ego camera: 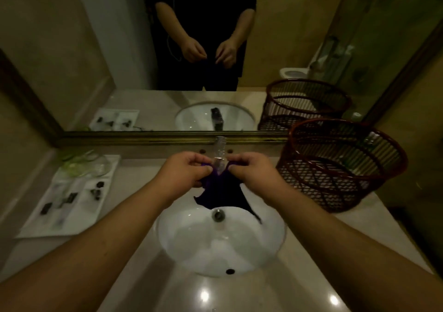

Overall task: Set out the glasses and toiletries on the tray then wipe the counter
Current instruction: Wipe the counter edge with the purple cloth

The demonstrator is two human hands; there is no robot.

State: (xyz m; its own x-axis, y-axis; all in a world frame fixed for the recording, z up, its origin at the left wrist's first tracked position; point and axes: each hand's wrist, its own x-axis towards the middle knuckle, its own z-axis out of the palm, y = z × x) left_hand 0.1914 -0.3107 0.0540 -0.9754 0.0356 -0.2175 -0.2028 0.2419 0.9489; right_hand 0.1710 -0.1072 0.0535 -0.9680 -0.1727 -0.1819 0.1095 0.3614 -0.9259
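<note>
A dark purple cloth point(221, 191) hangs over the white sink point(191, 239), just under the faucet point(220, 152). My left hand point(184, 170) pinches its upper left edge and my right hand point(254, 170) pinches its upper right edge, so the cloth is stretched between them. On the counter at the left lies a white tray point(36, 227) with several small dark-capped toiletry items point(70, 197). Clear glasses point(91, 165) stand at the tray's far end, blurred.
A dark red woven basket point(342, 165) stands on the counter to the right of the sink. A framed mirror point(167, 48) runs along the back wall and reflects a person's arms. The beige counter point(239, 295) continues toward me.
</note>
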